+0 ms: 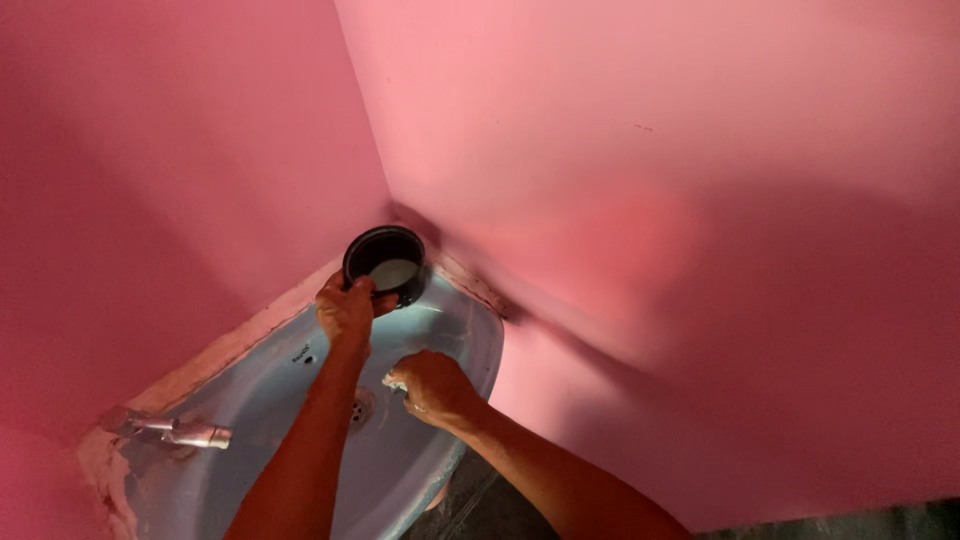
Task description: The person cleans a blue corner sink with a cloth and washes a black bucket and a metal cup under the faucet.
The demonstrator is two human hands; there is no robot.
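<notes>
- Your left hand grips the black pot by its near rim, mouth tilted toward you.
- Your right hand, nearer you over the sink, is closed on a pale scrap.

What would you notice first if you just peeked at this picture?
Bright pink walls fill nearly everything, meeting in a corner. Below sits a pale blue sink with a metal tap at its left edge. Over it, the left hand holds a black pot while the right hand grips something small and white.
</notes>
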